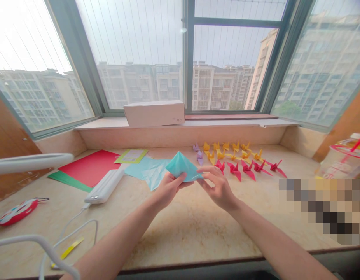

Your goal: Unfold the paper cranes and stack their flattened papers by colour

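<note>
A turquoise piece of folded origami paper [180, 163] is held up between both hands, above the counter, with one point facing up and away. My left hand [172, 186] is closed on its lower left part, thumb on the front and fingers behind. On the right corner, the thumb and fingertips of my right hand [216, 184] pinch the paper. Just behind my left hand lie creased light blue sheets [147, 169]. Beyond my right hand stand red paper cranes [247, 168], yellow paper cranes [226, 147] and purple paper cranes [200, 156].
Left on the counter lie red paper [94, 165], green paper [72, 181], a yellow-edged packet [131, 156], a white power bank [105, 186] with cable, a yellow cutter [71, 248] and a red-white object [18, 212]. A white box [155, 113] sits on the sill. At right stands a clear cup [343, 159].
</note>
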Tool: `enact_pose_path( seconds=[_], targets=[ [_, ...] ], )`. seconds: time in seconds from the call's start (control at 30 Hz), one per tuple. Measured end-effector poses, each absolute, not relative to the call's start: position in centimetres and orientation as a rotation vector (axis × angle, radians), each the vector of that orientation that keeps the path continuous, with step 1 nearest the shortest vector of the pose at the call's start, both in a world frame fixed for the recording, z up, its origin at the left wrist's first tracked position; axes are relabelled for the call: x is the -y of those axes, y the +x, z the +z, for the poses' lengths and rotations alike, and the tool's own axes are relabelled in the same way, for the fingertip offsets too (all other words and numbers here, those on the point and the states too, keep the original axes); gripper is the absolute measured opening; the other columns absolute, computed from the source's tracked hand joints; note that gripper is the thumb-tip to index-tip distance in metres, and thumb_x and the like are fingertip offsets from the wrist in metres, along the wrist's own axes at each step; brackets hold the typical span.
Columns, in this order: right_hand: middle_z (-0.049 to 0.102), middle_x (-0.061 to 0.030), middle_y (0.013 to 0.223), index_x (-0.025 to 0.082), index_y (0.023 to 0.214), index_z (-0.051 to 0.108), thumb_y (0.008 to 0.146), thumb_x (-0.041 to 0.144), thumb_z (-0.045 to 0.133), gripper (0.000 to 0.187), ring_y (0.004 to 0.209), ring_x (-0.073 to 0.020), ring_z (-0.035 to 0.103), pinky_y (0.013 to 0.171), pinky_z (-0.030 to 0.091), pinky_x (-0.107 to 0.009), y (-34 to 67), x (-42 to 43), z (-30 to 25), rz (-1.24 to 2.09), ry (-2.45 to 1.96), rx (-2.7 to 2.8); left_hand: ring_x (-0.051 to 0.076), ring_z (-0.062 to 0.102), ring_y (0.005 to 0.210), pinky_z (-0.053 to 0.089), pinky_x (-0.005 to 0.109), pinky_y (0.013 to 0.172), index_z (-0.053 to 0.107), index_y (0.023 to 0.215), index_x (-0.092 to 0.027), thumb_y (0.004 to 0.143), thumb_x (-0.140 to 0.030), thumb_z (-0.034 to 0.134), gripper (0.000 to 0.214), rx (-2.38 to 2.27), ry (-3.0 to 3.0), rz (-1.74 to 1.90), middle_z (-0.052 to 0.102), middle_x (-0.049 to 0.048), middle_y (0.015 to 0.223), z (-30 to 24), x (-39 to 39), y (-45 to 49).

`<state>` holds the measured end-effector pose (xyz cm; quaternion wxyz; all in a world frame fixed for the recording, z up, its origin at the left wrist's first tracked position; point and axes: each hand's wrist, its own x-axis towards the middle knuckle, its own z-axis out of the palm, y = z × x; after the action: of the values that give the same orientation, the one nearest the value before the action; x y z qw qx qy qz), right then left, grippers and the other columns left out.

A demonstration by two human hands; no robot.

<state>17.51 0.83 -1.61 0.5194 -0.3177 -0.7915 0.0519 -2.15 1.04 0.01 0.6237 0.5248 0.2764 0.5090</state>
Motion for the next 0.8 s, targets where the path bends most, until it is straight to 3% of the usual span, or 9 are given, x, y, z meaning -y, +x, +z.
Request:
enact_pose_path(
  seconds=[0.3,0.5,0.67,0.8],
  targets=[
    [0.067,-0.0093,0.1,0.022,0.086,0.069,0.089,0.038,0.063,0.017,0.097,-0.0253,0.064,0.087,0.051,-0.04,17.4,-1.2,-1.8,0.473,-0.86,1.703,0.03,0.063,0.115,0.045,0.047,0.105,0.071,0.114,-0.017,0.083,-0.035,0.071,0.036,-0.561,1.367,1.018,0.07,0.0116,0.118,-0.2,-0.3,-2.0],
    [0.069,-0.004,0.085,0.022,0.109,0.061,0.076,0.046,0.075,0.043,0.08,-0.0208,0.066,0.073,0.054,-0.034,16.9,-1.9,-2.5,0.955,-0.82,1.406,0.029,0.066,0.109,0.049,0.046,0.101,0.072,0.11,-0.017,0.08,-0.036,0.073,0.036,-0.661,1.346,1.068,0.073,0.0101,0.114,-1.0,-1.0,-1.9],
    [0.069,-0.0039,0.07,0.02,0.079,0.067,0.069,0.049,0.079,0.033,0.066,-0.0194,0.063,0.065,0.051,-0.034,16.5,-2.1,-2.5,1.039,-0.852,1.31,0.029,0.071,0.096,0.054,0.044,0.093,0.075,0.101,-0.012,0.078,-0.04,0.074,0.036,-0.728,1.343,1.065,0.076,0.0136,0.101,-0.8,-1.0,-1.9],
    [0.07,-0.0034,0.071,0.021,0.073,0.068,0.071,0.046,0.078,0.027,0.07,-0.0209,0.064,0.07,0.05,-0.035,16.7,-2.1,-2.5,0.941,-0.887,1.341,0.026,0.073,0.068,0.058,0.039,0.069,0.074,0.075,-0.008,0.083,-0.05,0.066,0.043,-0.784,1.411,0.968,0.075,0.0156,0.076,-0.4,-0.8,-2.2]
  ],
)
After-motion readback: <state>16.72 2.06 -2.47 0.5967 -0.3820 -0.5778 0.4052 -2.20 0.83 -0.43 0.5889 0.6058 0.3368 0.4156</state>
